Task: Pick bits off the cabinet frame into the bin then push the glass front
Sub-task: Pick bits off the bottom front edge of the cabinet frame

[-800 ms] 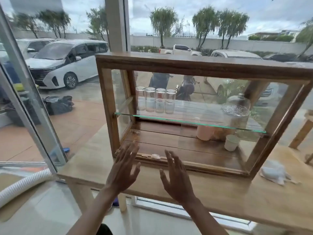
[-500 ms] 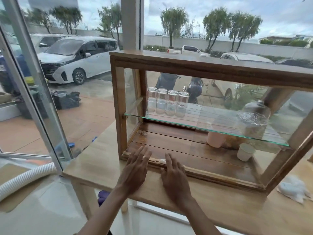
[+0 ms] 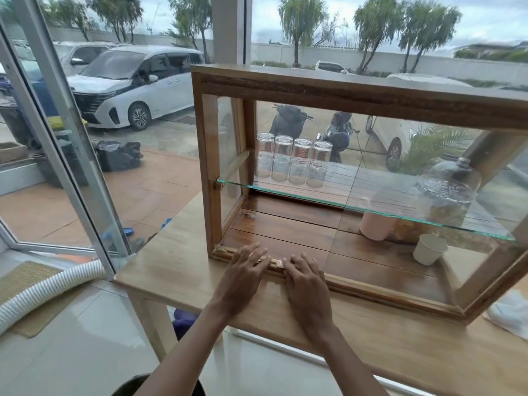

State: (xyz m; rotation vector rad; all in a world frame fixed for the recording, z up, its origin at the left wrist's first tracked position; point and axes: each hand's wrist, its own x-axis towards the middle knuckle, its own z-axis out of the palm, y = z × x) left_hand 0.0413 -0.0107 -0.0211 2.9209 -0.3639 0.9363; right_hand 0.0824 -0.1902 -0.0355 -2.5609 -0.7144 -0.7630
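A wooden cabinet frame with glass sides stands on a wooden table. My left hand and my right hand lie flat, palms down, with spread fingers on the cabinet's bottom front rail. Between the two hands a small pale bit rests on the rail. Another small bit sits at the rail's left corner, and a third lies on the cabinet floor. A dark round bin rim shows at the bottom edge below my left arm. Neither hand holds anything.
Several upturned glasses and a glass dome stand on the glass shelf. A pink cup and white cup sit below. A white cloth lies at right, a white ribbed hose at left by the open window.
Both hands came down from the air onto the bottom front rail and moved closer together. The view shifted left and nearer to the cabinet.
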